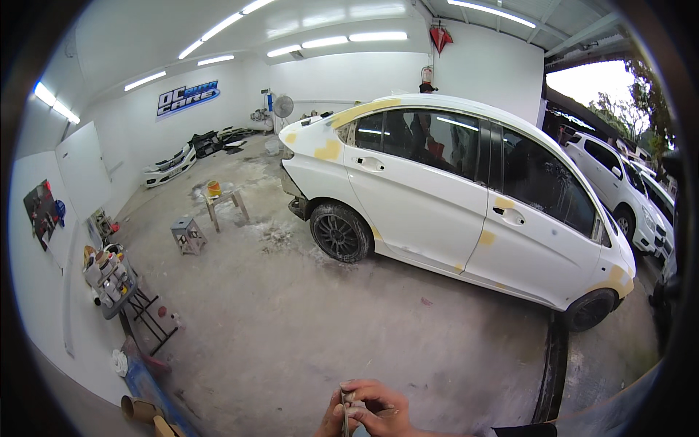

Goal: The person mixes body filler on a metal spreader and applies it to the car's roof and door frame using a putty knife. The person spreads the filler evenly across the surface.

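Low in the view, at the bottom edge, my two hands are close together. A thin, flat greyish piece (346,413) stands between them, seen nearly edge-on; its kind cannot be made out. My left hand (331,419) is closed on its left side and partly cut off by the picture's edge. From the right, my right hand (384,409) pinches the same piece with bent fingers and thumb. Beyond the hands, apart from them, stands a white car (429,197) with yellowish filler patches along its side, roof edge and wheel arch.
A stool (188,237) and a small table (227,201) with a yellow tub (213,189) stand left of the car. Along the left wall is a folding table (124,297) crowded with bottles. A bumper (170,169) lies farther back. A dark floor channel (550,371) runs at right.
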Demonstrator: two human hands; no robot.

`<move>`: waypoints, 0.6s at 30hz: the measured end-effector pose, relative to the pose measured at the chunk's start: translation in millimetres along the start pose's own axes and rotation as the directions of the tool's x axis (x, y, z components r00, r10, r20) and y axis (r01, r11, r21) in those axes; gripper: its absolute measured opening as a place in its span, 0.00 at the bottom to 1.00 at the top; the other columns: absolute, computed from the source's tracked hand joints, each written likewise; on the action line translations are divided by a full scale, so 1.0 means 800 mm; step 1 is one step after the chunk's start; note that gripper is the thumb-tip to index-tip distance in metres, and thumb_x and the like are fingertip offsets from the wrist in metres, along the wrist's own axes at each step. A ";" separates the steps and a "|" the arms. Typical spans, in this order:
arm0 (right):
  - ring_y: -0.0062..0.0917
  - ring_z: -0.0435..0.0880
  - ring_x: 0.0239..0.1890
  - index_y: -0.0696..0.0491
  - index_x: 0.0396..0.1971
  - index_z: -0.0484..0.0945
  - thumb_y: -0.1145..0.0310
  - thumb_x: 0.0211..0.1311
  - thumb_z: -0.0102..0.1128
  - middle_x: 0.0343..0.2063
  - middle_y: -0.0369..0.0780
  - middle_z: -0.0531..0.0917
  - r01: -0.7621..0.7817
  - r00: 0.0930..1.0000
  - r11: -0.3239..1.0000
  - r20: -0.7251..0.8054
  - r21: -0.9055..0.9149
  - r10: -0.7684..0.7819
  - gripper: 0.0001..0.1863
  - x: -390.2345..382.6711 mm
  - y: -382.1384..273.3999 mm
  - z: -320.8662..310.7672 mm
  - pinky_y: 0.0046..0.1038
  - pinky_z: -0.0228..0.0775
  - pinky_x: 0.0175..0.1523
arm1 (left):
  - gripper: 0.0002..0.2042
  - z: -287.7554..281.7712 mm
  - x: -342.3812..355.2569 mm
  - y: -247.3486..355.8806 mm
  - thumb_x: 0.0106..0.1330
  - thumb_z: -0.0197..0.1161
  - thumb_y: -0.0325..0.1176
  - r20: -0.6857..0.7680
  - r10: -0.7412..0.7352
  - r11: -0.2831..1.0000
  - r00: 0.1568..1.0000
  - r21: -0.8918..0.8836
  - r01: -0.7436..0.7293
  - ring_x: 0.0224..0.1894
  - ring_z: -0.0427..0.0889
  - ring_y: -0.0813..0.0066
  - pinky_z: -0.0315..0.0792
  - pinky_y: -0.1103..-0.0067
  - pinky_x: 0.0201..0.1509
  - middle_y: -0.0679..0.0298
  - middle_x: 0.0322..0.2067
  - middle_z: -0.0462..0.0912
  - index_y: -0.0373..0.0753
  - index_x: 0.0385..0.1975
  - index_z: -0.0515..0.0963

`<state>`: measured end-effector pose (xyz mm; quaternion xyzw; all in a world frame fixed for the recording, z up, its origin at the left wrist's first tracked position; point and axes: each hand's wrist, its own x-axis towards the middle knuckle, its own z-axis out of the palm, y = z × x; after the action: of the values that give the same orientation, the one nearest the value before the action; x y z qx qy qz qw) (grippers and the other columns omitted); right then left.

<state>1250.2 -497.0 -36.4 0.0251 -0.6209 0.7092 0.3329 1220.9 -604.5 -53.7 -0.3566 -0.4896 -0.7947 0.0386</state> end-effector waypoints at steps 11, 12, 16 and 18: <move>0.31 0.81 0.52 0.59 0.50 0.83 0.79 0.65 0.62 0.53 0.46 0.80 0.102 0.994 0.987 -0.032 -0.120 -0.107 0.14 0.157 0.103 -0.047 0.30 0.75 0.55 | 0.23 -0.037 0.155 -0.154 0.76 0.54 0.39 0.365 0.350 0.881 0.863 0.184 -0.435 0.67 0.69 0.31 0.69 0.45 0.66 0.44 0.66 0.70 0.38 0.67 0.68; 0.32 0.81 0.53 0.58 0.52 0.82 0.75 0.67 0.62 0.54 0.46 0.80 0.078 0.997 0.986 -0.008 -0.144 -0.080 0.15 0.172 0.115 -0.052 0.30 0.75 0.56 | 0.23 -0.038 0.165 -0.163 0.76 0.54 0.39 0.343 0.243 0.927 0.907 0.193 -0.321 0.67 0.69 0.32 0.69 0.46 0.66 0.43 0.66 0.70 0.38 0.67 0.68; 0.31 0.83 0.56 0.57 0.43 0.84 0.79 0.66 0.65 0.54 0.44 0.81 0.021 0.999 0.999 -0.025 -0.029 -0.022 0.08 0.220 0.154 -0.056 0.33 0.77 0.60 | 0.24 -0.044 0.204 -0.186 0.76 0.53 0.38 0.304 0.122 0.937 0.945 0.278 -0.210 0.66 0.71 0.35 0.68 0.50 0.68 0.42 0.66 0.70 0.37 0.68 0.67; 0.31 0.84 0.54 0.56 0.42 0.83 0.77 0.67 0.65 0.52 0.43 0.82 0.051 0.990 0.998 -0.136 0.040 -0.045 0.06 0.233 0.169 -0.049 0.33 0.78 0.58 | 0.26 -0.044 0.229 -0.198 0.75 0.54 0.42 0.332 0.137 0.902 0.933 0.347 -0.256 0.69 0.68 0.36 0.66 0.51 0.70 0.41 0.67 0.68 0.37 0.69 0.66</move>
<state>1052.4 -380.7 -78.4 -0.0006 -0.5807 0.7144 0.3904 1001.6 -498.2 -71.2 -0.5064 -0.5971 -0.6116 0.1140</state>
